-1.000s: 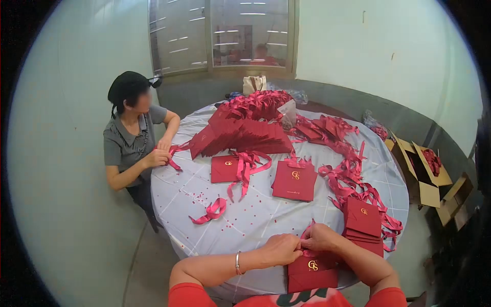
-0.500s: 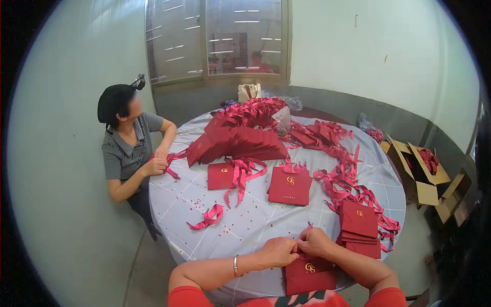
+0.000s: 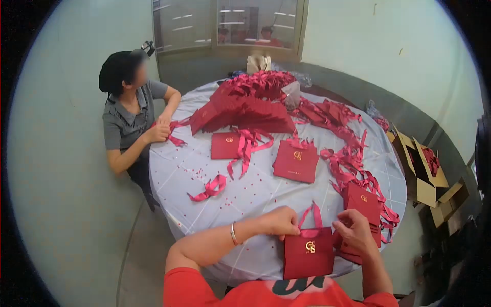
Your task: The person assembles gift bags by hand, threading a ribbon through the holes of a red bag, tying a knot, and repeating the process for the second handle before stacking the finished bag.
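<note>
A dark red bag with a gold logo (image 3: pixel 308 258) lies at the table's front edge, its pink ribbon handle (image 3: pixel 317 215) standing up from the top. My left hand (image 3: pixel 281 221) is closed at the bag's upper left corner, pinching its edge or ribbon. Just right of the bag, my right hand (image 3: pixel 354 233) has its fingers apart and holds nothing. It hovers beside a stack of red bags (image 3: pixel 362 202) with ribbons. Further up lie another small stack of bags (image 3: pixel 295 161) and a single bag (image 3: pixel 225 146) with ribbons across its right side.
A co-worker (image 3: pixel 128 117) sits at the left, hands on pink ribbon. Rows of red bags (image 3: pixel 245 115) fill the far side of the round table (image 3: pixel 204 235). A loose ribbon (image 3: pixel 209 189) lies at left centre. Open cardboard boxes (image 3: pixel 424 189) stand on the right.
My hands have moved apart; the right one has let go and shifted right. The bag's ribbon handle now stands up in view. The camera view has tilted down.
</note>
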Demonstrator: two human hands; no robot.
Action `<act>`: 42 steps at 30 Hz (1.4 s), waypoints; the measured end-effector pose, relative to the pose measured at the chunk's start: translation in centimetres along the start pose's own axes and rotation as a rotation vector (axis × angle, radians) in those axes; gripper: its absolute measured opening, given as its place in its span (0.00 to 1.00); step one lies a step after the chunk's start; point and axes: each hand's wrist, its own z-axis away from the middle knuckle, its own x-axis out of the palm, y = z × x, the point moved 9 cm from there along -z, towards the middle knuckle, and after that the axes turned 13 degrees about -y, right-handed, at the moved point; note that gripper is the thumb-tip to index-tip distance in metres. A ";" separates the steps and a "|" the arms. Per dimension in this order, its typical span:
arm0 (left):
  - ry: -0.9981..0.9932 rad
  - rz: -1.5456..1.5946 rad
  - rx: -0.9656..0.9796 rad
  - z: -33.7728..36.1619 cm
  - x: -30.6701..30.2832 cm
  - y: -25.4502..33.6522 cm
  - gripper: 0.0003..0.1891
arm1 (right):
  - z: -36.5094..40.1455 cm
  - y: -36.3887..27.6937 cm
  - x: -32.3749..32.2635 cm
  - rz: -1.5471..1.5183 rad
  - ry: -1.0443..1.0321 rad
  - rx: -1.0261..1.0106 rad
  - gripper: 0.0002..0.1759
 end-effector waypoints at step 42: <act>0.487 0.098 -0.096 3.4 -9.4 -1.1 0.11 | 2.6 -7.3 8.7 0.638 -0.066 -0.712 0.27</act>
